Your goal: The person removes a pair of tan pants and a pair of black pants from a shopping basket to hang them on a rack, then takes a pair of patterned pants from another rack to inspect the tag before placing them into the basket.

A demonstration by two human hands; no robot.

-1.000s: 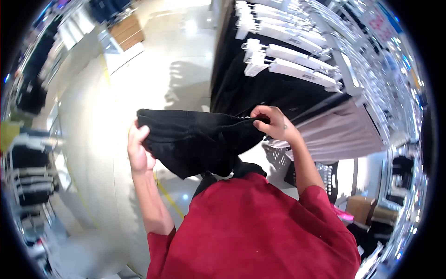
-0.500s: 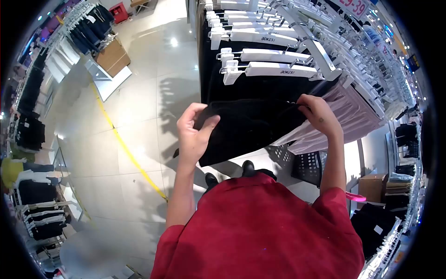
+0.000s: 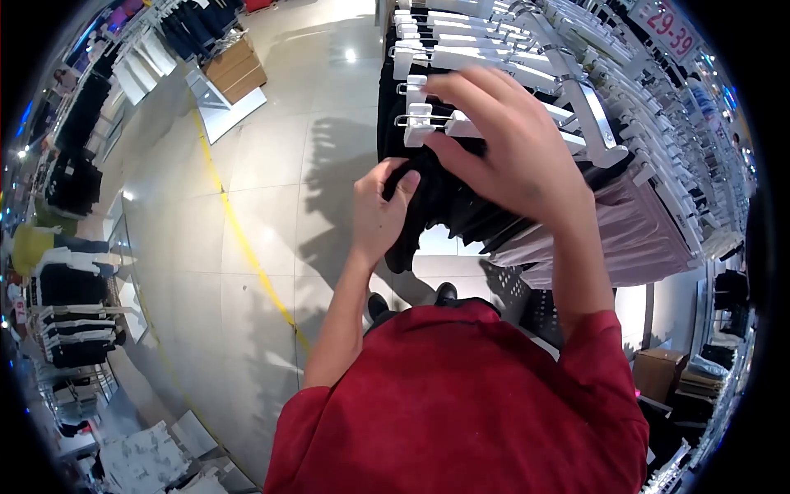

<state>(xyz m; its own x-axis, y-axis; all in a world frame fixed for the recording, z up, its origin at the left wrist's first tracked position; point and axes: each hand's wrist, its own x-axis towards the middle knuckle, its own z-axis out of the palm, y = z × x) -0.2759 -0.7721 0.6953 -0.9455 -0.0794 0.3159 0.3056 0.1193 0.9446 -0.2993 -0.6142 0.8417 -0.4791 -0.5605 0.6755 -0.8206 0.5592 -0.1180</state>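
Observation:
A black garment [image 3: 403, 235] hangs bunched from my left hand [image 3: 380, 210], whose fingers and thumb close on its upper edge. My right hand [image 3: 514, 152] is raised over the front white hangers, fingers and thumb apart around the clip end of the nearest one. That white hanger clip [image 3: 419, 125] lies between its thumb and fingertips; whether they touch it is unclear. Black clothes hang below the hangers, partly hidden behind my right hand. The hangers sit on a metal rail [image 3: 588, 115] to the right.
Pale pink pleated clothes [image 3: 617, 235] hang right of the black ones. Under them stands a dark perforated basket [image 3: 541, 313]. A yellow line [image 3: 247, 247] crosses the tiled floor at left. Cardboard boxes [image 3: 236, 70] rest on a white stand at upper left. Clothes racks line both sides.
My right hand has let go of the black garment and risen to the front hangers. The garment, spread between both hands before, now hangs bunched from my left hand. The view has shifted.

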